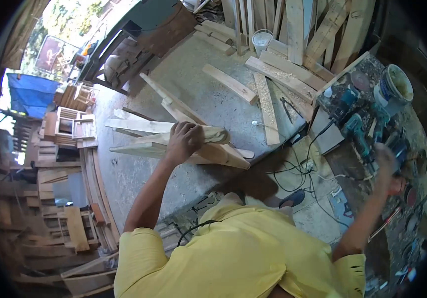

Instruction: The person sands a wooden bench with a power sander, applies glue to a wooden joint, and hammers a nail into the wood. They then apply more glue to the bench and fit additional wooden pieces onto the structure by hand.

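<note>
My left hand is wrapped over the top of a pale shaped wooden piece, with the fingers curled down on its far side. Under and around it lies a stack of long pale boards with tapered ends, spread across the grey worktable. Off to the right, my right hand is smeared by motion above the tool bench. Teal power tools lie right beside it, and a small reddish object shows just below the hand.
Loose boards with sawdust rest on the worktable's right part. A paint-stained bucket stands on the tool bench. Black cables tangle over the floor by a sandal. Lumber leans at the back, and wood piles fill the left.
</note>
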`<state>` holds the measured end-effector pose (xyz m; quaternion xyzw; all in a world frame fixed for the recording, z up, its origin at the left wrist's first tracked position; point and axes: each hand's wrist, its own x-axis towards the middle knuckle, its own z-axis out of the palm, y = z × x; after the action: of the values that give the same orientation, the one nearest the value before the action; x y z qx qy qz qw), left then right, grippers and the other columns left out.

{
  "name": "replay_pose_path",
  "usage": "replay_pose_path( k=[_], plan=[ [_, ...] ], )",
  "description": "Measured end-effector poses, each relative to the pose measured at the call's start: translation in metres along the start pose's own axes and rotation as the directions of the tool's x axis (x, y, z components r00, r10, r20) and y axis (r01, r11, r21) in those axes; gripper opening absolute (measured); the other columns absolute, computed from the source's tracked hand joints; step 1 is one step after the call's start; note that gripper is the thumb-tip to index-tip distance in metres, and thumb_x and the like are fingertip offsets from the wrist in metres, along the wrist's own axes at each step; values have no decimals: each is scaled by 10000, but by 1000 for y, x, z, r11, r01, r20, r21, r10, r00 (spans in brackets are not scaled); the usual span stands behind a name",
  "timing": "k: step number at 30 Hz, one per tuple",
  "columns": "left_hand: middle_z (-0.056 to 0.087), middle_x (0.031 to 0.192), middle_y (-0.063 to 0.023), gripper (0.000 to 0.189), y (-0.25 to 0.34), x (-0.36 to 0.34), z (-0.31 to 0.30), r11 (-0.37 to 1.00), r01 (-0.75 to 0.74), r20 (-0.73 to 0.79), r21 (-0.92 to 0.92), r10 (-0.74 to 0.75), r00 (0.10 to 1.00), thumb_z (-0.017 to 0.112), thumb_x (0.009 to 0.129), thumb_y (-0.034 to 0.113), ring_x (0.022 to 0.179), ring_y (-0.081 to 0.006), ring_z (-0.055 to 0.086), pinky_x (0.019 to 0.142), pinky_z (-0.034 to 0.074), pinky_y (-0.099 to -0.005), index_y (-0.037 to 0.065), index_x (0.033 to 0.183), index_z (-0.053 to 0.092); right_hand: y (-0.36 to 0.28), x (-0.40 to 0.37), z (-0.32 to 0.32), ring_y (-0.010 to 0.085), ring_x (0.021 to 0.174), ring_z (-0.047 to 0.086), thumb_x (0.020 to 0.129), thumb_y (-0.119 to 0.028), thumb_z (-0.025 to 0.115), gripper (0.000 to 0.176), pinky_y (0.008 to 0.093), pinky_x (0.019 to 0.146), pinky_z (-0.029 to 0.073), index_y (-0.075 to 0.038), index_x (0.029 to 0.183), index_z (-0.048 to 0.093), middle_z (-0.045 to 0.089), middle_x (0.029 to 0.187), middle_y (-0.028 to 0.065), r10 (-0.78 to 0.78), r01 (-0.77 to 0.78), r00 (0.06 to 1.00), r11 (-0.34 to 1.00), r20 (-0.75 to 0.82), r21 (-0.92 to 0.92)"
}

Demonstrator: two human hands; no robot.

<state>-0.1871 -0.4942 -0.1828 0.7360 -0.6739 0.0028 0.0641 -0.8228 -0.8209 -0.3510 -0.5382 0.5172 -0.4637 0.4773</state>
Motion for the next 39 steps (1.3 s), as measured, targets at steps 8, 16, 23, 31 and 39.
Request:
replay_pose_path(
  k=[8, 16, 23, 31, 39],
  plan=[
    [576, 1196, -109, 570, -23, 3, 25, 976, -168, -72, -135, 159, 985, 770, 776, 367, 1218, -325, 473, 1105, 294, -479, 86, 1240, 597, -104, -242, 406, 134, 771, 617, 885, -95, 720, 161, 270, 729, 492, 36, 978, 712, 687, 870, 71, -172, 144, 970, 975, 169, 170],
    [584, 1177, -104, 526, -27, 4, 29, 962, -221, -141, -158, 200, 970, 767, 816, 382, 1153, -318, 509, 1016, 346, -458, 95, 1226, 603, -124, -286, 483, 232, 711, 647, 904, -202, 722, 213, 332, 698, 511, 8, 942, 723, 697, 837, 134, -231, 236, 970, 970, -74, 63],
    [585, 1168, -118, 545, -35, 3, 39, 953, -257, -194, -162, 225, 955, 767, 823, 369, 1154, -322, 514, 992, 370, -472, 94, 1260, 594, -136, -295, 497, 310, 753, 660, 886, -202, 718, 186, 377, 692, 512, -18, 913, 717, 688, 844, 129, -272, 255, 942, 961, -197, -109],
    [581, 1202, -112, 539, -33, 4, 34, 970, -197, -106, -144, 183, 977, 744, 830, 390, 1172, -323, 507, 987, 386, -480, 89, 1253, 600, -126, -273, 478, 312, 764, 650, 807, -160, 768, 153, 383, 685, 509, -48, 880, 693, 658, 832, 118, -421, 415, 907, 899, -16, -137],
    [595, 1131, -149, 553, -31, 3, 28, 954, -238, -142, -182, 214, 966, 725, 833, 407, 1088, -362, 533, 956, 408, -480, 25, 1219, 622, -119, -228, 458, 225, 699, 565, 685, -307, 890, 454, 329, 667, 493, -49, 951, 627, 582, 828, 79, -406, 426, 900, 897, 158, -119]
  ],
)
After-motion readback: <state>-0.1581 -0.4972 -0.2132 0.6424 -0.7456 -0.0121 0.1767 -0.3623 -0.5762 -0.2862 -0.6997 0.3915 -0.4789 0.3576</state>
